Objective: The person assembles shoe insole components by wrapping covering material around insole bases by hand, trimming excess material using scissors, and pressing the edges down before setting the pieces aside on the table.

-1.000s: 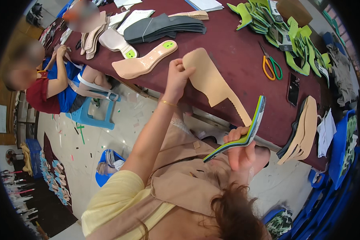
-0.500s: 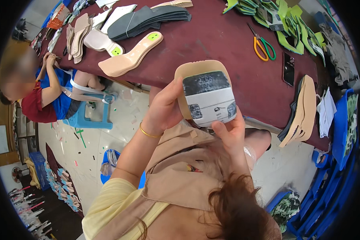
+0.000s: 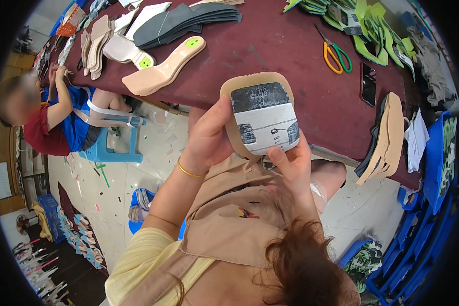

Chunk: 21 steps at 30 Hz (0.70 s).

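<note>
Both hands hold a tan, rounded shoe piece in front of my lap, at the table's near edge. A black-and-white printed piece with rounded corners lies over its face. My left hand grips the left side, thumb along the tan border, its other fingers mostly hidden behind. At the lower right corner my right hand pinches the printed piece, thumb in front and fingers behind. Whether the two layers are joined cannot be made out.
On the dark red table lie a beige sole, a stack of dark grey soles, scissors, a phone and green pieces. Tan sheets overhang the right edge. A person sits at left.
The held shoe piece has tipped slightly, so the printed face shows more plainly. Both hands keep their hold with small shifts. The view has moved a little.
</note>
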### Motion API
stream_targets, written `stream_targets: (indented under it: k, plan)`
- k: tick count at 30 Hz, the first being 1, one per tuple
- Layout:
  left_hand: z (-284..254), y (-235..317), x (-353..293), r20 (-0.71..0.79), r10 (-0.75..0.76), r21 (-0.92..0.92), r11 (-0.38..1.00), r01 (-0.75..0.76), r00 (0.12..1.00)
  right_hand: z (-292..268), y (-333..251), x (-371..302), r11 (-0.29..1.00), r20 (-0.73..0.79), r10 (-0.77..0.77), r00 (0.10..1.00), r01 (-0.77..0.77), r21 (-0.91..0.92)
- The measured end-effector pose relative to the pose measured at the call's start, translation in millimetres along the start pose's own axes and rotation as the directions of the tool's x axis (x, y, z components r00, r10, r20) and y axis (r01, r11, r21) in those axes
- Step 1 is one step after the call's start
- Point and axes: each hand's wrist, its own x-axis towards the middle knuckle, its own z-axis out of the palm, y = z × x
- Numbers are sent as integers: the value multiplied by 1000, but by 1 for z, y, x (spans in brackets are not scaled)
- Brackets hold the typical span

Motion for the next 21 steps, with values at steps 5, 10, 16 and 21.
stream_targets:
  k: [5, 10, 16, 21]
  plan:
    - [-2, 8, -3, -147, 3, -35, 999, -8, 989, -6, 0, 0, 995, -61, -45, 997, 50, 91]
    - [-3, 18, -2, -139, 57, 84, 995, -46, 989, -15, -6, -3, 986, -96, -62, 994, 75, 147]
    - [-1, 7, -3, -40, 19, 66, 998, -16, 999, 4, 2, 0, 998, 18, 23, 1000, -24, 60]
    - [1, 6, -4, -10, 9, 36, 999, -9, 1000, 4, 4, 0, 1000, 27, 4, 1000, -5, 26]
